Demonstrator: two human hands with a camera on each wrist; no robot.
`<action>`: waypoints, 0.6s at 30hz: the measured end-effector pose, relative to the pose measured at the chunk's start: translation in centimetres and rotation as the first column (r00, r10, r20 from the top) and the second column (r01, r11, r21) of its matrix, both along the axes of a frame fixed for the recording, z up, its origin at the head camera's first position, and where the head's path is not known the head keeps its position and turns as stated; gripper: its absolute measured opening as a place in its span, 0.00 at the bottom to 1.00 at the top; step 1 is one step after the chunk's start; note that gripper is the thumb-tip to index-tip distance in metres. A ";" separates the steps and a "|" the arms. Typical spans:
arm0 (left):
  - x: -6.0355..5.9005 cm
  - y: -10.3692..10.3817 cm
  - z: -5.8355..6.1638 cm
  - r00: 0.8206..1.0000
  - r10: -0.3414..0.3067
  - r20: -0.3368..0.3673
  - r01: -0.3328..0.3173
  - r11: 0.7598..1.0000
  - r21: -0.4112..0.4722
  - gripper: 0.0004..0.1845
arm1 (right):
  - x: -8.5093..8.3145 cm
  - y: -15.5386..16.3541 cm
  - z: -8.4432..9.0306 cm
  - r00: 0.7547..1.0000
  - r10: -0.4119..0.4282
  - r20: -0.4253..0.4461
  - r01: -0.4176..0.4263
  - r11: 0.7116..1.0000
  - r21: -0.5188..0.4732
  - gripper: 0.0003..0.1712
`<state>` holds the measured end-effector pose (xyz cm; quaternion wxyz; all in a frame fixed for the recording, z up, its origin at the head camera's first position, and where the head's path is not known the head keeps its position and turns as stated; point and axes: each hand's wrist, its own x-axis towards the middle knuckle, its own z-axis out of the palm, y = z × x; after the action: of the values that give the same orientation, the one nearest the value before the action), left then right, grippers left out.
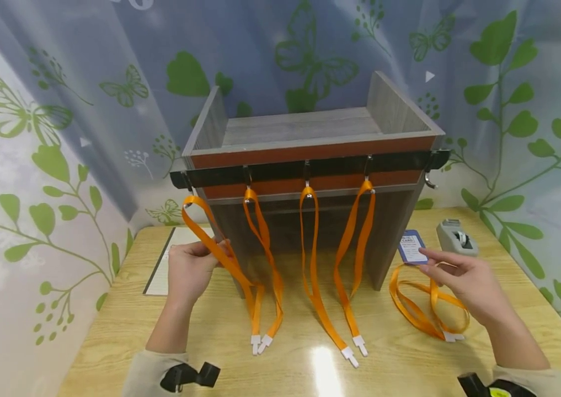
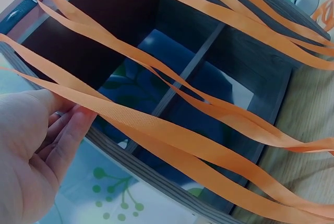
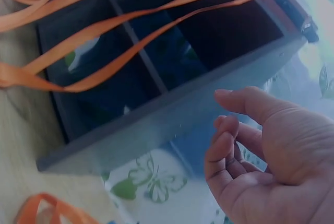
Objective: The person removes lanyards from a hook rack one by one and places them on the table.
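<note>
Orange lanyards with white clips hang from hooks on a black rail. My left hand [image 1: 193,270] pinches the strap of the leftmost lanyard [image 1: 208,240] below its hook; in the left wrist view its fingertips [image 2: 86,114] are at the strap's edge, the thumb partly hidden. Two middle lanyards [image 1: 264,237] [image 1: 314,259] and another lanyard [image 1: 342,259] hang to the right. My right hand [image 1: 469,278] holds nothing, its thumb and forefinger apart, over a coiled lanyard [image 1: 409,314] on the table. A blue-edged card [image 1: 411,248] lies just beyond its fingertips.
The rail [image 1: 280,172] runs along the front of a grey wooden shelf [image 1: 406,220], with a bare hook [image 1: 429,179] at its right end. A notebook [image 1: 161,273] lies at left, and a tape dispenser [image 1: 456,237] stands at right on the wooden table [image 1: 126,331].
</note>
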<state>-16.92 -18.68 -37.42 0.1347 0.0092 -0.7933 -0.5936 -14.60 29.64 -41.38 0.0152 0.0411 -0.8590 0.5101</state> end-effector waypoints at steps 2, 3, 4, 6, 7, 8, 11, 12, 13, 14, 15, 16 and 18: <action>0.0 0.0 -0.1 1.000 0.001 -0.004 -0.001 1.000 -0.003 0.11 | 0.0 -0.6 0.4 1.000 0.012 -0.008 -0.012 1.000 -0.001 0.24; 0.0 0.0 -0.1 1.000 0.003 -0.005 -0.003 1.000 -0.004 0.11 | -0.1 -0.9 0.6 1.000 0.024 -0.012 -0.024 1.000 -0.012 0.24; 0.0 0.0 -0.1 1.000 0.005 -0.006 -0.005 1.000 -0.007 0.11 | -0.1 -1.2 0.9 0.999 0.033 -0.015 -0.033 0.999 -0.021 0.24; 0.0 0.0 0.0 1.000 0.009 -0.009 -0.009 1.000 -0.013 0.11 | -0.2 -1.9 1.3 0.998 0.059 -0.026 -0.060 0.997 -0.039 0.24; -0.1 0.0 0.0 1.000 0.010 -0.011 -0.011 1.000 -0.016 0.11 | -0.3 -2.2 1.5 0.997 0.074 -0.033 -0.076 0.996 -0.048 0.24; -0.1 0.0 0.0 1.000 0.013 -0.012 -0.013 1.000 -0.017 0.11 | -0.3 -2.5 1.7 0.995 0.088 -0.039 -0.090 0.994 -0.058 0.24; -0.1 -0.1 0.0 1.000 0.015 -0.017 -0.015 1.000 -0.014 0.11 | -0.5 -3.5 2.2 0.992 0.109 -0.058 -0.113 0.991 -0.065 0.24; -0.1 0.0 0.0 1.000 0.015 -0.017 -0.015 1.000 -0.011 0.11 | -0.6 -3.7 2.4 0.991 0.113 -0.066 -0.118 0.991 -0.069 0.24; -0.1 0.0 0.0 1.000 0.015 -0.016 -0.015 1.000 -0.007 0.11 | -0.6 -4.0 2.6 0.990 0.117 -0.074 -0.122 0.990 -0.069 0.24; -0.1 0.0 -0.1 1.000 0.014 -0.012 -0.014 1.000 -0.004 0.11 | -0.6 -4.2 2.7 0.989 0.125 -0.082 -0.131 0.989 -0.071 0.24; -0.1 0.0 -0.1 1.000 0.013 -0.009 -0.013 1.000 -0.002 0.11 | -0.7 -4.5 2.9 0.986 0.138 -0.089 -0.145 0.986 -0.078 0.24; -0.1 0.0 -0.1 1.000 0.012 -0.007 -0.012 1.000 0.001 0.10 | -0.7 -4.7 3.0 0.983 0.153 -0.099 -0.161 0.983 -0.085 0.24; -0.1 0.0 -0.2 1.000 0.011 0.000 -0.011 1.000 0.005 0.10 | -0.8 -5.2 3.3 0.976 0.184 -0.115 -0.194 0.976 -0.093 0.24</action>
<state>-16.98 -18.64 -37.61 0.1380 0.0136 -0.7919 -0.5947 -15.38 24.44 -38.12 0.0141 0.1488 -0.8215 0.5502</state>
